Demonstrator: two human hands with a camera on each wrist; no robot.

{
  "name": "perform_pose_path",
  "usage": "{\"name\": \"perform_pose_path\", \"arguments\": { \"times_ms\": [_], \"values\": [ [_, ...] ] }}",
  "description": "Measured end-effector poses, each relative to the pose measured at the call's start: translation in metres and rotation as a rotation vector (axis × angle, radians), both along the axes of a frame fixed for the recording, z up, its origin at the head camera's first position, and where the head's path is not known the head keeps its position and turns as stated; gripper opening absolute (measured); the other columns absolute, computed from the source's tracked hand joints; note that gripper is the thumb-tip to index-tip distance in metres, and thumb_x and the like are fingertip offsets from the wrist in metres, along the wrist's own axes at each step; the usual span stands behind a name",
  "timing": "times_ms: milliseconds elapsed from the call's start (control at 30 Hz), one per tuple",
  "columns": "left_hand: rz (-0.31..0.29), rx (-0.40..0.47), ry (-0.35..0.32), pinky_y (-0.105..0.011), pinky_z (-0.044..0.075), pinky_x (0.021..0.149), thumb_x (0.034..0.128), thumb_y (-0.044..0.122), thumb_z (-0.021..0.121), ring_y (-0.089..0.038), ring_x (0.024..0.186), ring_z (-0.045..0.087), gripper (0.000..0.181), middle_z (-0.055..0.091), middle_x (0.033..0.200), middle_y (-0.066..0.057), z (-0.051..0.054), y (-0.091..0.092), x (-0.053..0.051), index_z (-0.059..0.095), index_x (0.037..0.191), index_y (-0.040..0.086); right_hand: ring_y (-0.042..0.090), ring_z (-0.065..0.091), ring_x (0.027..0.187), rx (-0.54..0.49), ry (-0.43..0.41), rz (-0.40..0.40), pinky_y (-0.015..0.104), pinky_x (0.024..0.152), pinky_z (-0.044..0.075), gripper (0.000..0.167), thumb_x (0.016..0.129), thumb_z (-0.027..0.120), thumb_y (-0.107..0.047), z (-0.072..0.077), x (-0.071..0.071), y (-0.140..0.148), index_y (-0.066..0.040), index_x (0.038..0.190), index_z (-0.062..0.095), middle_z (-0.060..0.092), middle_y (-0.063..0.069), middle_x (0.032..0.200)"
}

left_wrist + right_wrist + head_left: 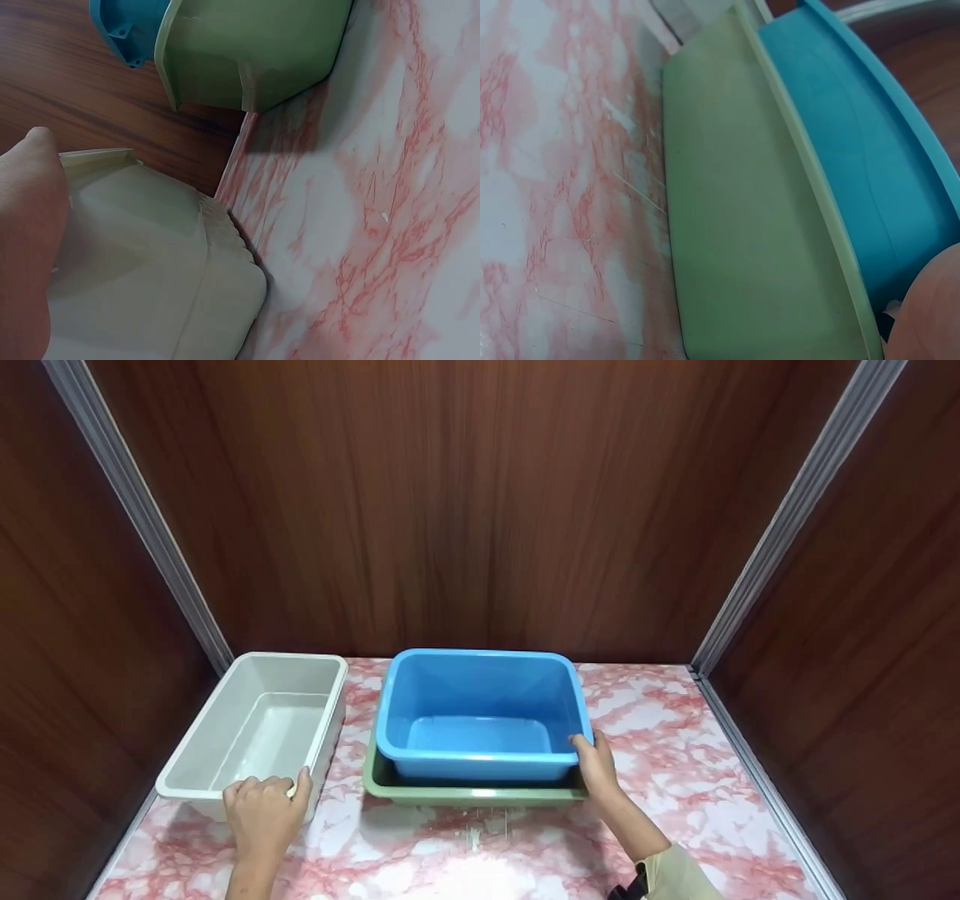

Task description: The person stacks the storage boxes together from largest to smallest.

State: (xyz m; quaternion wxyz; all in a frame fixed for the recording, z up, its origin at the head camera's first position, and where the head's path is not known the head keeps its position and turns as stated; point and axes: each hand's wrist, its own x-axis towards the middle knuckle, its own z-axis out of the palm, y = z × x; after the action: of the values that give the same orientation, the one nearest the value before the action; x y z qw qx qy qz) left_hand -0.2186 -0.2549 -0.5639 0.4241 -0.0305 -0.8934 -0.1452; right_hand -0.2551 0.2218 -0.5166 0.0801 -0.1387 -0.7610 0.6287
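Observation:
In the head view a white plastic basin (277,735) stands at the left of the table. My left hand (266,814) grips its near rim close to the right corner, fingers curled over the edge. A blue basin (480,735) sits partly inside a green basin (480,793) at the centre, its rim well above the green one. My right hand (598,765) holds the blue basin at its near right corner, thumb over the rim; the other fingers are partly hidden outside. In the right wrist view the blue wall (862,157) rises out of the green basin (742,195).
The table (660,795) has a red and white marbled top with a few worn marks near the green basin. Dark wood panels (465,510) enclose the back and both sides, with metal strips (795,510) at the corners.

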Motion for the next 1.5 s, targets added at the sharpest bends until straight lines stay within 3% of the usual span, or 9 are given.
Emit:
{"name": "perform_pose_path", "arguments": {
  "times_ms": [233,567,800,1033,1500],
  "values": [
    [0.012,0.025,-0.051,-0.052,0.035,0.075,0.0851,0.036,0.061,-0.034,0.056,0.054,0.041,0.063,0.057,-0.010,0.0017,0.0000,0.0028,0.070,0.061,0.004,0.040,0.043,0.121,0.009,-0.018,-0.003,0.050,0.104,0.031,0.055,0.089,0.051,-0.018,-0.0007,-0.0021,-0.0004,0.012,0.134,0.040,0.046,0.031,0.133],
    [-0.001,-0.011,-0.032,-0.051,0.035,0.072,0.0862,0.036,0.059,-0.032,0.052,0.050,0.042,0.060,0.053,-0.007,0.0017,0.0040,-0.0021,0.069,0.058,0.007,0.038,0.042,0.122,-0.039,-0.049,-0.003,0.049,0.103,0.030,0.057,0.087,0.052,-0.018,0.0012,-0.0015,0.0062,0.009,0.135,0.039,0.045,0.028,0.134],
    [0.012,0.004,-0.060,-0.051,0.035,0.073,0.0861,0.037,0.059,-0.032,0.053,0.050,0.042,0.059,0.053,-0.007,-0.0008,0.0031,0.0008,0.069,0.059,0.007,0.038,0.042,0.122,-0.033,-0.046,0.010,0.049,0.104,0.030,0.057,0.088,0.052,-0.018,0.0024,-0.0009,0.0055,0.010,0.135,0.039,0.045,0.029,0.134],
    [0.006,0.009,-0.060,-0.052,0.035,0.074,0.0858,0.035,0.061,-0.032,0.053,0.051,0.041,0.060,0.053,-0.007,0.0001,0.0022,0.0031,0.069,0.058,0.006,0.039,0.037,0.127,-0.092,-0.096,0.043,0.054,0.104,0.029,0.061,0.089,0.051,-0.021,0.0033,-0.0008,0.0035,0.004,0.142,0.033,0.039,0.025,0.140],
    [0.015,0.006,-0.044,-0.052,0.035,0.073,0.0854,0.036,0.060,-0.033,0.052,0.050,0.042,0.059,0.052,-0.008,0.0022,0.0015,0.0004,0.068,0.057,0.006,0.038,0.039,0.125,-0.054,-0.081,0.059,0.052,0.105,0.029,0.057,0.091,0.050,-0.020,0.0039,-0.0014,0.0047,0.008,0.138,0.036,0.041,0.027,0.137]
  ]
}}
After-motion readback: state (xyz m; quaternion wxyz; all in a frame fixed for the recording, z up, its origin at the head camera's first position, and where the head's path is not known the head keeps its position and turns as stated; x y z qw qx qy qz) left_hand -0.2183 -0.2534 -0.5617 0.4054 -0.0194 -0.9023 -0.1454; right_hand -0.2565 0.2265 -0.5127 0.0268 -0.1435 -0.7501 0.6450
